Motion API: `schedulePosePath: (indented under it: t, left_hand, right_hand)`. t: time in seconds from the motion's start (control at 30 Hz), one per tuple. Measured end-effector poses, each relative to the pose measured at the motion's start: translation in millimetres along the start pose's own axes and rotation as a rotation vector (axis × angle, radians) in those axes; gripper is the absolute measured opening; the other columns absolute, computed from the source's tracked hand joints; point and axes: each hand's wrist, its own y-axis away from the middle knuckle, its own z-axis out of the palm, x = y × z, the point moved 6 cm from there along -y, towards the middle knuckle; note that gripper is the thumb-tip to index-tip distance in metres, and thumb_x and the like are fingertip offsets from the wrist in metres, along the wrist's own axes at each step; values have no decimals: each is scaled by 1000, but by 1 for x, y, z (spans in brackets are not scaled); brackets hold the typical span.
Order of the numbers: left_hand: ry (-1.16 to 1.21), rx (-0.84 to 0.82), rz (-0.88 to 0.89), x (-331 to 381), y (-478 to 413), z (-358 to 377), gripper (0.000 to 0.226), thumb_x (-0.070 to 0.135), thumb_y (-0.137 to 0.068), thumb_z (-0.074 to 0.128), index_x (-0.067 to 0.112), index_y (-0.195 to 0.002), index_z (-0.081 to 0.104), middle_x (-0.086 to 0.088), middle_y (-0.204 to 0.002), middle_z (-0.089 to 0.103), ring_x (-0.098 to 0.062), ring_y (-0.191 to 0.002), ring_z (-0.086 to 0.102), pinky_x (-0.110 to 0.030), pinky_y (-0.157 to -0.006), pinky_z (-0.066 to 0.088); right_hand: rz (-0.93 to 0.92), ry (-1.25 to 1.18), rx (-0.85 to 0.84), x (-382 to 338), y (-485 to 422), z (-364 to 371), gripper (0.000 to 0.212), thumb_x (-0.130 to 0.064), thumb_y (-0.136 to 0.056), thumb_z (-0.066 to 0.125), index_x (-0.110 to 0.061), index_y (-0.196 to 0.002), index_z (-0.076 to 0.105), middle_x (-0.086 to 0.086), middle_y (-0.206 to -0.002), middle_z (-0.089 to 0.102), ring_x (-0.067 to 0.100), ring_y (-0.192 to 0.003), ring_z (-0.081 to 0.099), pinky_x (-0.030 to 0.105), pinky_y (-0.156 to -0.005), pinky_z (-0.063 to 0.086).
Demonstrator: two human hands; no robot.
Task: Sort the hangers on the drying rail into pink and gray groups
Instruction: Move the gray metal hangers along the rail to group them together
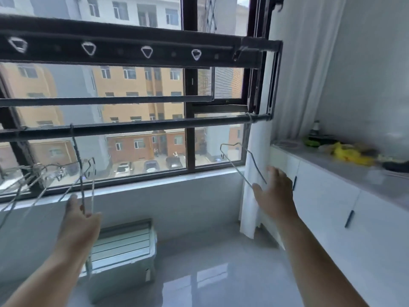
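left hand (80, 220) raised, gripping hangers (80, 176) | right hand (276, 193) raised, fingers straight

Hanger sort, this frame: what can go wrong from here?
1. Right hand lies open against the tilted gray hanger, with no grip on it: it may swing away or drop.
2. Left hand pinches the twisted-neck hanger, whose frame overlaps the bunch on the rail: pulling could drag the others along.
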Motion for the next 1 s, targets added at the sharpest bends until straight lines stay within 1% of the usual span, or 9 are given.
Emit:
schedulePosePath:
  t: [0.07,0.13,0.2,0.3,0.67,0.8,0.9,0.97,1.0]
  left_hand:
    - [16,8,24,-3,-1,7,57,2,-85,48,21,-135,27,-14,-124,50,-25,-96,46,-40,-86,36]
    - [66,-26,18,-6,-2,16,42,-4,-84,44,23,-115,36,-11,-122,50,-28,-99,52,-48,-90,42]
    - [141,-47,-3,-8,0,21,42,-10,-84,39,20,-113,40,-9,-123,49,-25,-99,56,-48,-87,46]
    - [244,-65,-35,-8,3,26,56,-13,-86,33,11,-137,31,-9,-129,47,-23,-100,55,-40,-86,46]
    - [342,-65,1,7,15,33,42,-4,-94,34,2,-135,35,-12,-128,49,-25,-103,54,-39,-87,45]
    - [367,-80,6,8,17,33,39,1,-94,37,3,-134,39,-11,-126,52,-22,-99,56,-32,-78,46]
    - [427,-109,-21,12,22,35,37,4,-93,43,6,-130,45,-9,-122,56,-19,-96,58,-31,-78,47]
    - [497,-127,-52,15,24,35,35,4,-92,47,7,-127,49,-7,-121,59,-20,-98,59,-37,-88,47]
    - [518,-130,-61,16,25,34,35,4,-90,50,7,-125,51,-6,-119,60,-20,-100,59,-38,-91,47]
  right_hand:
    - [177,-37,-235,33,-8,18,57,-23,-90,48,-6,-140,26,18,-138,43,34,-126,41,37,-103,33]
    - [228,-125,-307,47,-8,33,47,-20,-94,38,-11,-138,28,15,-125,55,31,-112,52,37,-94,40]
    - [227,-235,-226,52,-9,36,39,-16,-95,32,-13,-133,40,12,-114,60,30,-102,56,38,-90,44]
    - [176,-258,-89,53,-12,31,38,-11,-96,29,-13,-128,49,12,-126,58,31,-114,53,35,-94,42]
    - [177,-236,-20,70,-26,15,39,-9,-96,31,-8,-131,48,14,-132,55,33,-117,51,36,-98,41]
    - [165,-206,-43,68,-24,16,40,-7,-94,30,-6,-131,48,16,-131,55,35,-115,52,38,-95,42]
    - [134,-11,-21,58,-16,11,39,-9,-91,44,1,-128,45,30,-124,49,44,-112,48,47,-93,42]
    - [-39,176,141,31,-7,4,44,-6,-82,60,6,-123,49,35,-118,50,50,-106,48,52,-92,38]
    - [-155,172,206,9,3,4,43,-7,-80,64,6,-119,53,33,-116,53,49,-105,50,51,-94,37]
